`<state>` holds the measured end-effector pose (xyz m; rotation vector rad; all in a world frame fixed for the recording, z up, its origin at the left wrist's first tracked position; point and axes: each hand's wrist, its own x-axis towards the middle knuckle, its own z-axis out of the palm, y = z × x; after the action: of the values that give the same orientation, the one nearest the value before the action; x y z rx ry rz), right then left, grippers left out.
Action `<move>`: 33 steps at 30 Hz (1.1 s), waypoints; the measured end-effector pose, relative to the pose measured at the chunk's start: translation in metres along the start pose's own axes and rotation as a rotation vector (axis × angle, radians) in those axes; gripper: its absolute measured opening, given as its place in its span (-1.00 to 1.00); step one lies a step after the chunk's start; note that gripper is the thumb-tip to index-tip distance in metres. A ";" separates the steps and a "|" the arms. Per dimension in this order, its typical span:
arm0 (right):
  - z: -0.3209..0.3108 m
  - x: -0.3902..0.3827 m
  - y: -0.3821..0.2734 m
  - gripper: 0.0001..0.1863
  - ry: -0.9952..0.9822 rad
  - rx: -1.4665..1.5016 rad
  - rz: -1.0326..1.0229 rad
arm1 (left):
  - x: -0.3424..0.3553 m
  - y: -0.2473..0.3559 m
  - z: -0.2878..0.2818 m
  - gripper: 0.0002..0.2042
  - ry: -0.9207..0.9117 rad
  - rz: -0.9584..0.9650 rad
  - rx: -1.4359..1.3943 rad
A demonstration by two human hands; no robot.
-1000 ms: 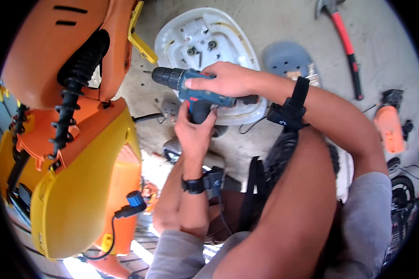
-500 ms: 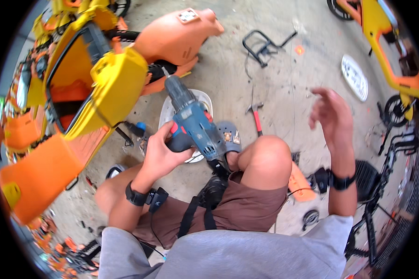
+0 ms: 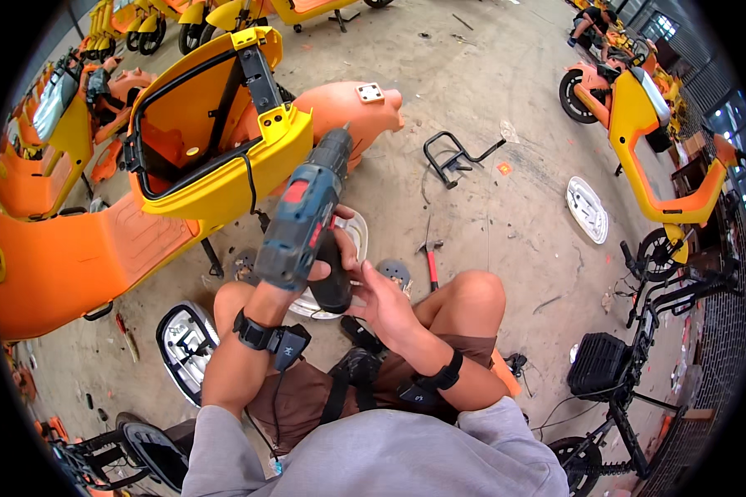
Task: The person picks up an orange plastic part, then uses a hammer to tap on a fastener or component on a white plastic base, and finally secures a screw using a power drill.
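Observation:
A blue and black cordless drill with red accents is held above my lap, its chuck tilted up toward the far side. My left hand is wrapped around its grip, largely hidden behind the drill body. At the lower end of the black grip is my right hand, its fingers closed against it. Beyond the drill stands a yellow and orange scooter body with an open compartment. A white oval shell lies on the floor under the drill, partly covered by my hands.
A red-handled hammer and a black tubular frame lie on the floor ahead. Farther right is another white shell. A yellow scooter and a black frame with a basket stand at the right. Another person crouches far off.
My right hand has come in from the right to the drill's grip. The drill has shifted left and turned, its chuck now leaning to the right. My view has tilted up.

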<state>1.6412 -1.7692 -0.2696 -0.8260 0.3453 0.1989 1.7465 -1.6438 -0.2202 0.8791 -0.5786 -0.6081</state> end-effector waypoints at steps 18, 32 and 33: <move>-0.007 0.006 0.006 -0.34 -0.205 -0.011 -0.063 | -0.010 0.008 -0.008 -0.59 0.169 0.070 -0.147; 0.002 0.010 0.004 -0.44 -0.232 -0.168 0.071 | -0.036 0.015 -0.011 -0.62 0.399 0.135 -0.258; 0.003 0.010 0.005 -0.44 -0.232 -0.155 0.085 | -0.038 0.016 -0.012 -0.62 0.398 0.132 -0.259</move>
<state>1.6492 -1.7628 -0.2746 -0.9317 0.1480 0.4007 1.7323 -1.6026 -0.2209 0.6858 -0.1892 -0.3633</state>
